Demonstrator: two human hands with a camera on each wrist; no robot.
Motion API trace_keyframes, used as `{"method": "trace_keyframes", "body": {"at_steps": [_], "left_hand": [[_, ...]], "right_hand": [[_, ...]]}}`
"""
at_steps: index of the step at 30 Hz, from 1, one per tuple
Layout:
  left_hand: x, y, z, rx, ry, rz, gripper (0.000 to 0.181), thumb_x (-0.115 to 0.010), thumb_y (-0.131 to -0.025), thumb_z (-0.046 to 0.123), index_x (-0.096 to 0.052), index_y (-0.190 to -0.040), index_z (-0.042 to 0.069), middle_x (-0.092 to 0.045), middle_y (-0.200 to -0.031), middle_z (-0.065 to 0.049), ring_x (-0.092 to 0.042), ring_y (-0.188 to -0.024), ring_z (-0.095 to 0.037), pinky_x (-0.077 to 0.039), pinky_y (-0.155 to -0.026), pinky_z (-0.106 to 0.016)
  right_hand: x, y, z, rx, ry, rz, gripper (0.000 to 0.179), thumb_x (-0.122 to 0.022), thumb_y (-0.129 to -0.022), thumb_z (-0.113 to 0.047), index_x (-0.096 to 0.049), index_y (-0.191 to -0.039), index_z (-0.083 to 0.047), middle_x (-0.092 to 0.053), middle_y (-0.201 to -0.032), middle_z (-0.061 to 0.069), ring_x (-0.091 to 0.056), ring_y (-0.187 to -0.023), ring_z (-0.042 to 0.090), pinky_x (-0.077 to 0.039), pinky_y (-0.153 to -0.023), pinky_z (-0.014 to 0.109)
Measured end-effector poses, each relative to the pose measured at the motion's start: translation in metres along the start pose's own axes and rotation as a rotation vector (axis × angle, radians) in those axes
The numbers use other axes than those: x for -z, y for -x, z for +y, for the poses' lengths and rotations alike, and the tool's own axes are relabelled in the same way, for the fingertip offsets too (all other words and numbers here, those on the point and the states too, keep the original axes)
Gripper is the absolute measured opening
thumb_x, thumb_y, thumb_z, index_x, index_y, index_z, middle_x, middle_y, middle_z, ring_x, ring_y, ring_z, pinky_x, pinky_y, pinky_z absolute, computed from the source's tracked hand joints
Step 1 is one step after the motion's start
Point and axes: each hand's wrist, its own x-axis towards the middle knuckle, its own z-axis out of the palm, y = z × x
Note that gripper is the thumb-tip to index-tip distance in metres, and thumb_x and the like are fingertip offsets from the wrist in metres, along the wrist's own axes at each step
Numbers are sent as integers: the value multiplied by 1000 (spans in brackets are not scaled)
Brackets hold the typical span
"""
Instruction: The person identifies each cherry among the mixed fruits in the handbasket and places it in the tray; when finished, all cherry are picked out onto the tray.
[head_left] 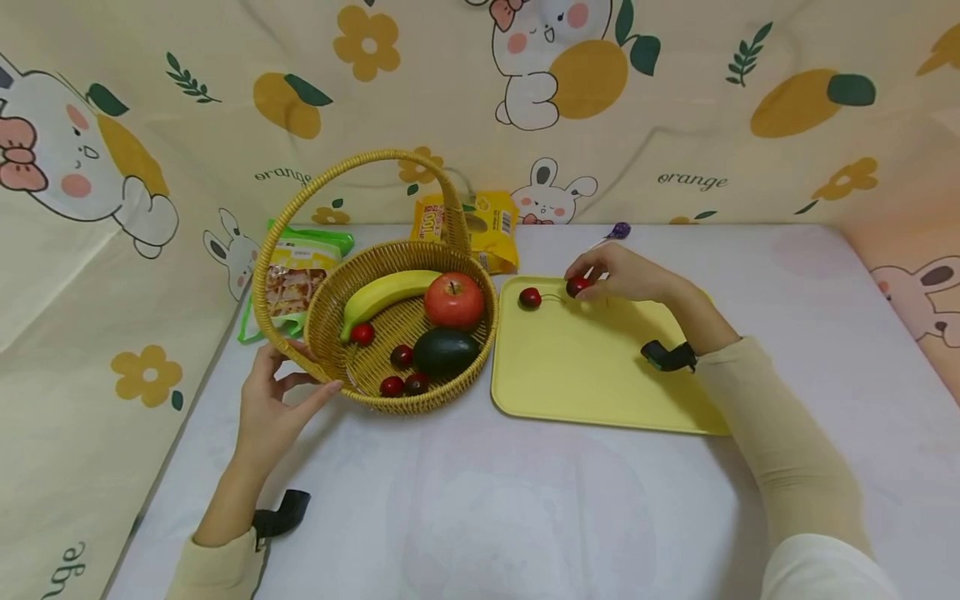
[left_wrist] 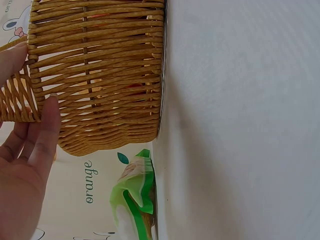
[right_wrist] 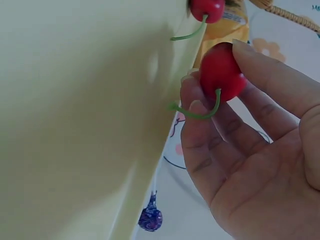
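My right hand pinches a dark red cherry with a green stem between thumb and fingers, over the far edge of the yellow tray. Another cherry lies on the tray just left of it. My left hand grips the rim of the wicker basket at the foot of its handle, thumb on the near side. Inside the basket are a banana, a red apple, a dark green avocado and several cherries.
Behind the basket lies a yellow snack packet. A green and white food package is at its left. A purple-wrapped lollipop rests beyond the tray. A patterned cloth backdrop rises along the table's far side.
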Motion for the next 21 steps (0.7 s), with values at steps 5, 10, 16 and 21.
{"method": "trace_keyframes", "body": {"at_steps": [5, 10, 16, 21], "left_hand": [[-1, 0, 1, 2, 3, -1, 81, -81, -62, -25, -44, -133, -11, -52, -126, -11, -54, -115, -18, -54, -80, -12], [-1, 0, 1, 15, -11, 0, 80, -81, -63, -24, -43, -132, -11, -51, -125, -16, -54, -115, -18, -54, -80, -11], [-2, 1, -1, 17, -29, 4, 76, -80, -65, -24, -41, -129, -16, -51, -123, -20, -54, -113, -16, -53, -81, -10], [-2, 0, -2, 4, -12, 3, 77, -81, -63, -25, -43, -129, -15, -51, -123, -21, -55, -112, -18, -53, -80, -11]], "right_hand": [[-3, 2, 6, -18, 1, 0, 30, -73, -87, 1, -67, -115, 8, -69, -107, 19, -67, -94, 30, -55, -65, 24], [-5, 4, 10, -28, 32, -2, 29, -73, -87, 1, -67, -114, 7, -70, -104, 17, -66, -91, 29, -54, -62, 24], [-7, 6, 13, -19, 53, 14, 27, -74, -87, 1, -68, -112, 8, -70, -100, 18, -66, -88, 29, -53, -60, 23], [-8, 7, 14, 5, 71, 39, 29, -76, -85, 1, -68, -112, 7, -68, -104, 19, -65, -91, 30, -53, -67, 21]]}}
